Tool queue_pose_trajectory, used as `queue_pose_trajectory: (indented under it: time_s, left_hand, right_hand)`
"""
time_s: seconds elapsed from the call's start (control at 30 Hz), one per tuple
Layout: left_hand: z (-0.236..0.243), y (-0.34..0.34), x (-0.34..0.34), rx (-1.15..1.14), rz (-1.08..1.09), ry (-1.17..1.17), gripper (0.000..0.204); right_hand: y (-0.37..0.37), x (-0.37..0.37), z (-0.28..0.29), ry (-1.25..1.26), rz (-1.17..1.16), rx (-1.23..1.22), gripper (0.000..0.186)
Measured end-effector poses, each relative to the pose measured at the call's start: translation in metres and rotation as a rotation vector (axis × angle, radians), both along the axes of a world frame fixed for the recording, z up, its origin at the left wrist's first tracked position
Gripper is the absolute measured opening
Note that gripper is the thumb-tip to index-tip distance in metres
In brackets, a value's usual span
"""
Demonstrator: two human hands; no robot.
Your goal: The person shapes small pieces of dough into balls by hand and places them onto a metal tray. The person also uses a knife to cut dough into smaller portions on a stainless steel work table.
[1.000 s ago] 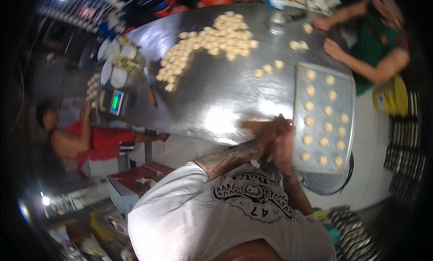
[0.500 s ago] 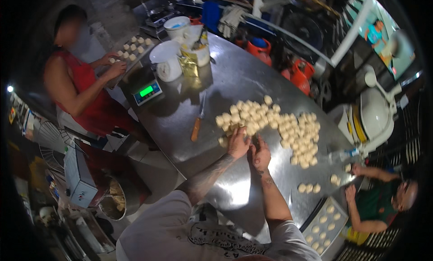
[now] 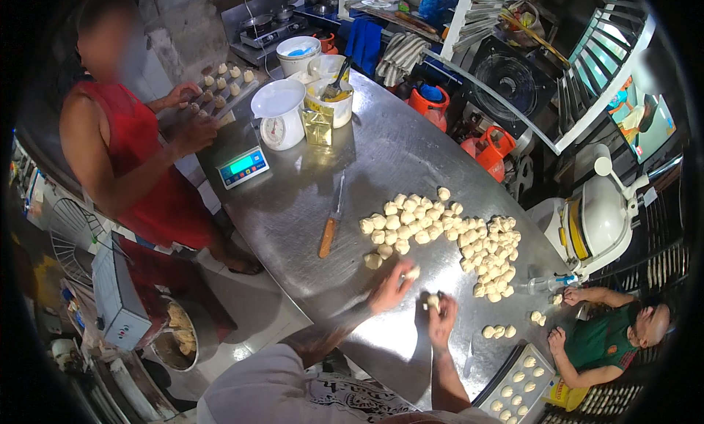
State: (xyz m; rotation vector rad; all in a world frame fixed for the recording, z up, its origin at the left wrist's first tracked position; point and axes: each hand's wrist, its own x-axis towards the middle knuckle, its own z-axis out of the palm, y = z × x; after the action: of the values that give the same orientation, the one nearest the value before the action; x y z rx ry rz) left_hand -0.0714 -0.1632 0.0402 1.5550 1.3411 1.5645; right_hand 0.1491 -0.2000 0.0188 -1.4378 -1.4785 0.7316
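Steel desk (image 3: 396, 160) in a busy kitchen: the view has swung off the baking tray (image 3: 513, 384) and back to the dough pile (image 3: 440, 233), so another round of picking up begins. Left hand (image 3: 390, 286) now pinches one dough piece (image 3: 412, 273) at the pile's near edge; just right, the right hand (image 3: 440, 315) curls around a second piece (image 3: 433, 301).

Long stainless-steel worktable (image 3: 381, 153), shiny. On it: heap of pale raw dough pieces (image 3: 440, 233), wooden-handled knife (image 3: 331, 226), green-screened digital scale (image 3: 243, 167), white dial scale (image 3: 280, 118), white plastic tubs (image 3: 323, 79), metal baking tray (image 3: 517, 384) of dough balls.
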Motion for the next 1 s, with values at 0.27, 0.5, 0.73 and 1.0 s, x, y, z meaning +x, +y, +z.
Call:
queue_pose_trajectory:
  time_s: [0.27,0.5,0.73,1.0]
  left_hand:
    - [-0.038,-0.128,-0.013,-0.311,-0.209,0.788,0.044]
    - [-0.041,-0.095,0.07,-0.12,-0.509,1.108,0.02]
    - [-0.07,-0.08,0.027,0.106,-0.415,0.875,0.025]
    - [-0.077,-0.13,0.008,-0.063,-0.556,0.779,0.025]
  right_hand:
    - [-0.196,0.074,0.008,-0.504,-0.073,-0.238,0.041]
    - [-0.138,0.02,-0.015,-0.53,0.071,0.237,0.03]
    - [-0.119,0.057,-0.008,-0.627,0.285,0.331,0.024]
    - [-0.169,0.081,-0.023,-0.438,0.32,0.258,0.032]
